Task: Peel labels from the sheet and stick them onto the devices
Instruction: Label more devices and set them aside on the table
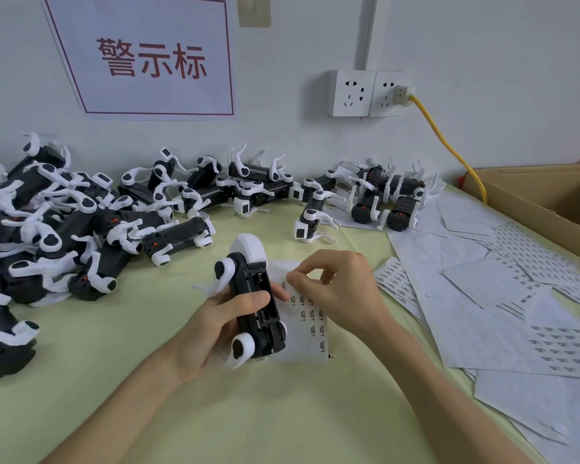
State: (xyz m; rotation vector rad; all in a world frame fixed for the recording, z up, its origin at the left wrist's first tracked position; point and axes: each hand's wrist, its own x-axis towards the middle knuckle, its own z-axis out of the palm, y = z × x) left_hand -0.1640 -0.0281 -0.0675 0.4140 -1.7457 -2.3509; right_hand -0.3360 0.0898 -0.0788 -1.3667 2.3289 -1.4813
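Note:
My left hand [211, 326] grips a black and white device [253, 296] lying lengthwise over the table's middle, its open black underside facing up. A white label sheet [310, 333] with small black printed labels lies just right of the device, partly under it. My right hand [342, 289] is over the sheet's upper part, thumb and forefinger pinching at a label near the sheet's top edge. Whether the label has come off the sheet is hidden by the fingers.
A big heap of the same devices [64, 222] fills the left and back of the green table [148, 380]; a smaller group [382, 195] lies at the back right. Loose label sheets [503, 296] cover the right side. A cardboard box [549, 195] and yellow cable [449, 142] stand far right.

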